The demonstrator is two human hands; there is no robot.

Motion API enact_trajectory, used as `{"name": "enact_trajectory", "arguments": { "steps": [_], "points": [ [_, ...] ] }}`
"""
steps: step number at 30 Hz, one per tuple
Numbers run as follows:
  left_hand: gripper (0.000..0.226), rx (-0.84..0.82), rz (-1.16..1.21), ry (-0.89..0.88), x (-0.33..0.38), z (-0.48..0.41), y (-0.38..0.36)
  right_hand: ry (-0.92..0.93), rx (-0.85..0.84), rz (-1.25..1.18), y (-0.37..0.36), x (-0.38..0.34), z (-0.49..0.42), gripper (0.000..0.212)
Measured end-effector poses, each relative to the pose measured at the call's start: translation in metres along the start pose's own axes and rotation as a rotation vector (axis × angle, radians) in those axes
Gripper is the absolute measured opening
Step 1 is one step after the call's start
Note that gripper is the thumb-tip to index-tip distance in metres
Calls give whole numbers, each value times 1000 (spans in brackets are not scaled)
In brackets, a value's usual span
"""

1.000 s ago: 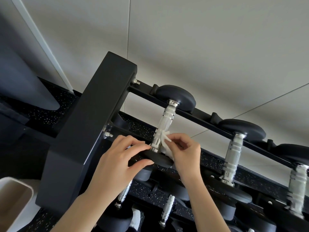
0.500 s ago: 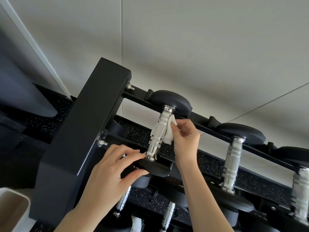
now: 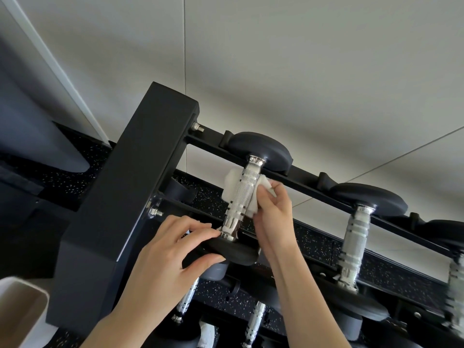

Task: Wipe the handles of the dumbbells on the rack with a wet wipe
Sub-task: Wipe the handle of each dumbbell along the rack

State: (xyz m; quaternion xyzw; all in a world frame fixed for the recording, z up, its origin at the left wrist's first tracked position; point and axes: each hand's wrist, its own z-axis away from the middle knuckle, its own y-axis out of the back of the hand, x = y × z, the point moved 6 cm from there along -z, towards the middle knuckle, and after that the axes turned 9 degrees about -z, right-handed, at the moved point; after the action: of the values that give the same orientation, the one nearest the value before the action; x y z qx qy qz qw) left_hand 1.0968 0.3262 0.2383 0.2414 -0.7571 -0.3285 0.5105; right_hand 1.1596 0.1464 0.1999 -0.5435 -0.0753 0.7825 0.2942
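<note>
The right hand (image 3: pixel 273 217) has its grip closed on the wet wipe (image 3: pixel 233 187), which is wrapped behind the upper part of the knurled handle (image 3: pixel 244 197) of the leftmost dumbbell (image 3: pixel 261 151) on the top tier of the rack (image 3: pixel 130 197). White folds show on both sides of the bar. The left hand (image 3: pixel 160 267) holds a pinching grip on the rim of that dumbbell's near head (image 3: pixel 236 254), fingers on top and thumb beneath, apparently to steady it. The likeliest trouble is the rough knurling catching the thin wipe, so that it tears or bunches and parts of the handle go unwiped, above all the smooth collar just beside the left fingertips. If the left hand slackens while the right pulls, the dumbbell could turn or shift in its cradle and nip a finger against the rail. No brand, weight marking or other writing can be read anywhere. A white patch on a lower tier (image 3: pixel 207 332) is too blurred to identify.
</note>
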Motion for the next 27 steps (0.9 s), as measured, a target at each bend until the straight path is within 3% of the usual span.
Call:
{"name": "enact_trajectory", "arguments": {
  "steps": [6, 16, 23, 27],
  "points": [
    [29, 12, -5, -9, 0, 1, 0, -65, -76, -145, -8, -2, -14, 16],
    [31, 9, -4, -8, 2, 0, 1, -217, -168, 176, 9, 18, 28, 6],
    [33, -21, 44, 7, -3, 0, -4, 52, -222, 742, 8, -2, 43, 8],
    [35, -56, 143, 66, -9, -2, -4, 207, -210, 873, 4, -14, 53, 14]
  ]
}}
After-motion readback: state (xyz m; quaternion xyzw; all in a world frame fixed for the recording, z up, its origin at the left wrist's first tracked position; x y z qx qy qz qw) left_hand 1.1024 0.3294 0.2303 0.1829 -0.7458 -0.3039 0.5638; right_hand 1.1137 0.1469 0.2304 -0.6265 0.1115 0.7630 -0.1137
